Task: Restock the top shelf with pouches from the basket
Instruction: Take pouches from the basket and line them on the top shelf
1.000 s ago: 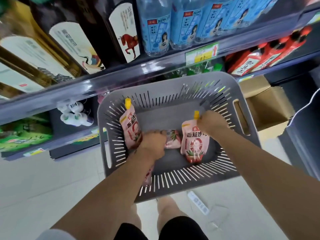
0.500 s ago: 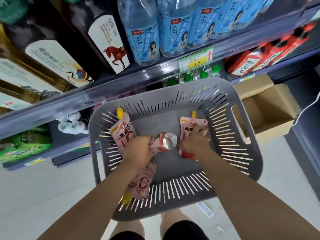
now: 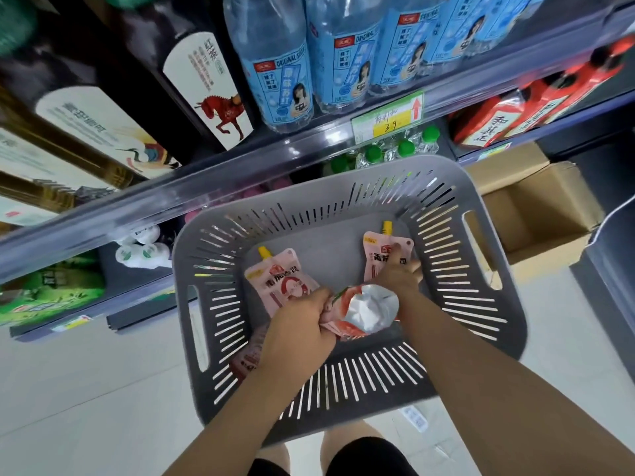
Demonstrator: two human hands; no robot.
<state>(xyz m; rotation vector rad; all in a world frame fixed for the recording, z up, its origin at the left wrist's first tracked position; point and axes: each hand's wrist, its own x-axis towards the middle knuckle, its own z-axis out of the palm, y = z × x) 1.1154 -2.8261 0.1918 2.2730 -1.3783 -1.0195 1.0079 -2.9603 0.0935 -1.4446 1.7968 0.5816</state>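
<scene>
A grey slotted basket (image 3: 488, 255) stands on the floor below me with pink spouted pouches inside. My left hand (image 3: 295, 333) is closed around a pouch turned bottom-up, its silver base (image 3: 369, 309) showing. One pouch (image 3: 280, 278) with a yellow cap lies flat at the basket's left, partly under that hand. Another pouch (image 3: 251, 355) leans against the near-left wall beneath my wrist. My right hand (image 3: 400, 274) presses its fingers on a further pouch (image 3: 378, 249) at the basket's right. The top shelf is out of view.
A shelf rail (image 3: 240, 173) with a yellow price tag (image 3: 388, 116) runs above the basket. Blue soda bottles (image 3: 281, 67) and dark bottles (image 3: 192, 73) stand on it. Red bottles (image 3: 536, 101) are to the right. An open cardboard box (image 3: 536, 214) sits right of the basket.
My right hand has slid further right over the right pouch. My left hand has lifted and turned its pouch so the silver base faces up. The view has tilted.
</scene>
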